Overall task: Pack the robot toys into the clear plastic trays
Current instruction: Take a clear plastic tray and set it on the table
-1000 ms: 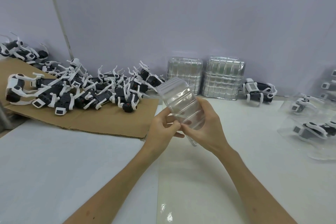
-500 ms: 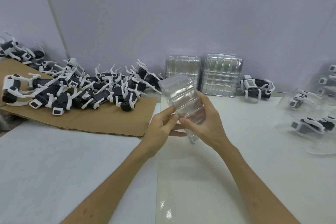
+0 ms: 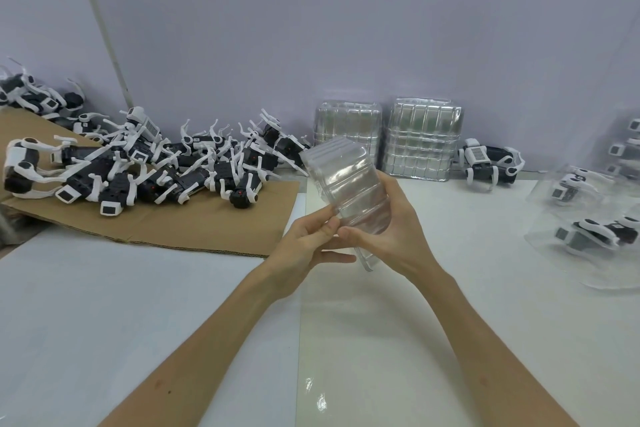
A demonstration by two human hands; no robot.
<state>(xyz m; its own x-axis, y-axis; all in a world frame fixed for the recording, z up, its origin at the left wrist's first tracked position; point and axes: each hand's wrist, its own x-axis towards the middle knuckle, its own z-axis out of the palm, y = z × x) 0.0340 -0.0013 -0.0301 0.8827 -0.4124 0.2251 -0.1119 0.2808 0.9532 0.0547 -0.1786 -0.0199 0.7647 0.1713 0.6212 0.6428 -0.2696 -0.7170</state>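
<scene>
Both hands hold a clear ribbed plastic tray [image 3: 343, 180] upright above the middle of the white table. My left hand [image 3: 308, 246] pinches its near left edge between thumb and fingers. My right hand [image 3: 388, 229] wraps round the tray from the right and behind, thumb on the near edge. A heap of black-and-white robot toys [image 3: 156, 170] lies on a brown cardboard sheet [image 3: 194, 225] at the left. One robot toy [image 3: 488, 163] stands alone by the wall at the right.
Two stacks of clear trays [image 3: 422, 139] stand against the back wall. At the right edge lie packed trays with robots inside [image 3: 588, 218]. More robots [image 3: 34, 100] sit at the far left. A clear sheet [image 3: 346, 357] covers the table in front of me.
The tray and both hands have stayed nearly in place; my fingers have shifted slightly along the tray's near edge.
</scene>
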